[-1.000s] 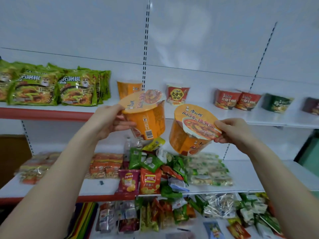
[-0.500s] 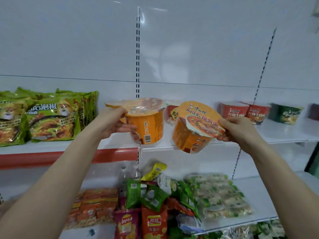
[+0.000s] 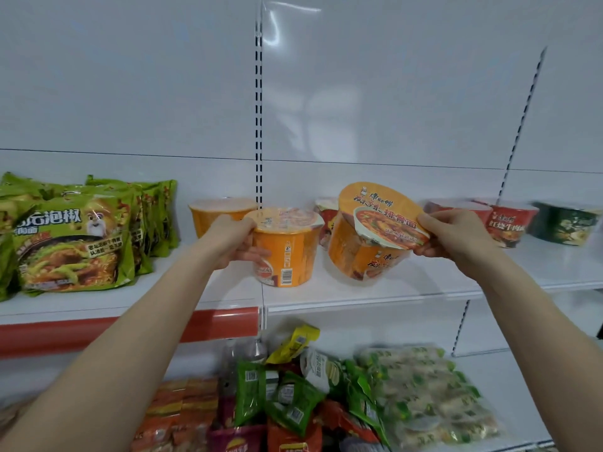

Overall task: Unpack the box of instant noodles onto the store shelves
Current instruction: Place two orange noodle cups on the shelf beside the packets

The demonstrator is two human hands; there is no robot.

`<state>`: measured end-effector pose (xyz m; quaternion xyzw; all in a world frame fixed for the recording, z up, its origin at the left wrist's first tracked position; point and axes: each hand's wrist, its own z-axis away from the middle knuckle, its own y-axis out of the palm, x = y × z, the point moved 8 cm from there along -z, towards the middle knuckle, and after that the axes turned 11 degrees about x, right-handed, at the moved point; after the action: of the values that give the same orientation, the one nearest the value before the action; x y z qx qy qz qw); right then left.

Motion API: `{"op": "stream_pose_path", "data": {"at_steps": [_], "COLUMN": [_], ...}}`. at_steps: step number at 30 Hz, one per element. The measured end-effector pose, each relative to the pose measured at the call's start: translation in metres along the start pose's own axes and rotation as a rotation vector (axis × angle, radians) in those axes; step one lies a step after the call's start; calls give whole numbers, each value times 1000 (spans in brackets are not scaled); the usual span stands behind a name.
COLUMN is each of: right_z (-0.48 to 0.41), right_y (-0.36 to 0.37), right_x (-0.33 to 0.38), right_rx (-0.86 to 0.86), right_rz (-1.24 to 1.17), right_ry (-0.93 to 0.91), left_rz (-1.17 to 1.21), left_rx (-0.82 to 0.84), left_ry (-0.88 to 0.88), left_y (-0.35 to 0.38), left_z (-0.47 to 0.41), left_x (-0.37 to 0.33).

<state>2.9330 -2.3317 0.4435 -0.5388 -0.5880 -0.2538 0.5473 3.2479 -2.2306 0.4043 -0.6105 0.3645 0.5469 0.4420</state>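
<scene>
The white metal upper shelf (image 3: 359, 288) spans the middle of the frame, with a red strip along its front edge at left. On it, at centre left, a stack of green plastic instant-noodle packets (image 3: 71, 243) leans upright. At bottom centre, a lower shelf carries a mixed heap of green, red and yellow snack packets (image 3: 293, 396).

My right hand (image 3: 456, 236) grips the lid rim of an orange round foil-lidded instant-noodle bowl (image 3: 375, 236), right of centre over the upper shelf, tilted with its lid towards me. My left hand (image 3: 231, 243) curls round the side of a second orange instant-noodle bowl (image 3: 287, 249), upright at frame centre, just beside the first. I cannot tell whether either base touches the shelf.

Behind my left hand stands a third orange bowl (image 3: 215, 213). At centre right stand red instant-noodle bowls (image 3: 509, 223), and beside them, at the right edge, a dark green bowl (image 3: 564, 223).
</scene>
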Motion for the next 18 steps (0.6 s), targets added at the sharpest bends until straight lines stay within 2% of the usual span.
{"op": "stream_pose_path", "data": {"at_steps": [18], "right_z": [-66], "right_y": [0], "right_x": [16], "right_rx": [115], "right_rz": [-3], "right_ry": [-43], "left_rz": [172], "left_rx": [-195], "left_ry": [-13], "left_y": [15], "left_z": [-65], "left_x": [5]}}
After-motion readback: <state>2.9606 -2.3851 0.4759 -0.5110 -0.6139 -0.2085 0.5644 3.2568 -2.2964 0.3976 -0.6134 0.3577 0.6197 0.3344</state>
